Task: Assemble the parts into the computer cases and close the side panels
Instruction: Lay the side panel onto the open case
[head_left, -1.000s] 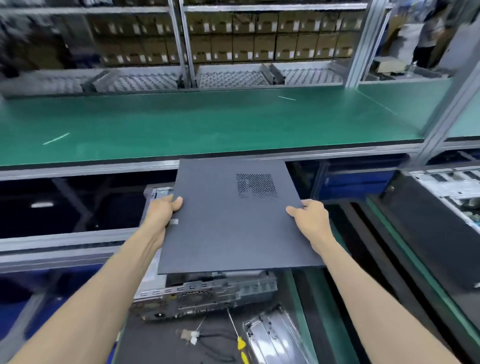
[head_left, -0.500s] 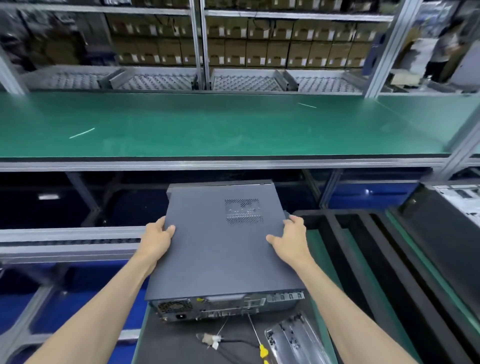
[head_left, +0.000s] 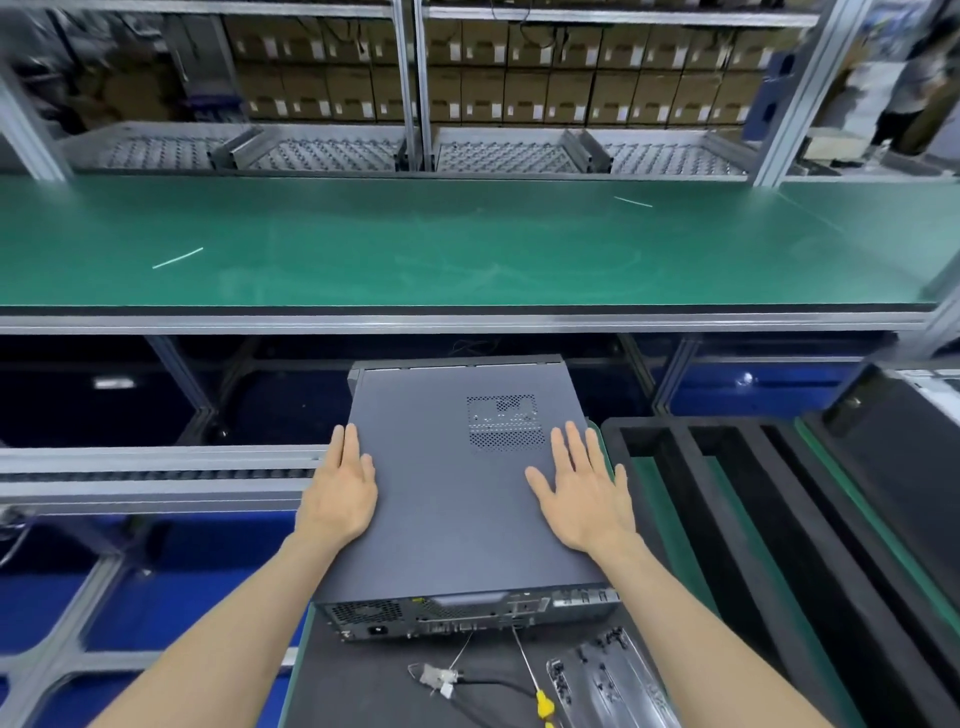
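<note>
A dark grey computer case (head_left: 457, 613) lies flat on the black mat in front of me, its rear ports facing me. The grey side panel (head_left: 452, 467), with a perforated vent patch, sits on top of the case. My left hand (head_left: 340, 488) lies flat with straight fingers on the panel's left edge. On the panel's right part, just below the vent, my right hand (head_left: 582, 493) presses flat with spread fingers.
A yellow-handled screwdriver (head_left: 535, 680), a small cable with a connector (head_left: 441, 678) and a clear tray of screws (head_left: 608, 686) lie near me. Black foam slots (head_left: 727, 493) stand to the right. A green bench (head_left: 467, 249) spans the back, with a roller rail (head_left: 156, 467) left.
The panel came down onto the case and slid forward over it. Both hands let go of its edges and now lie flat on top.
</note>
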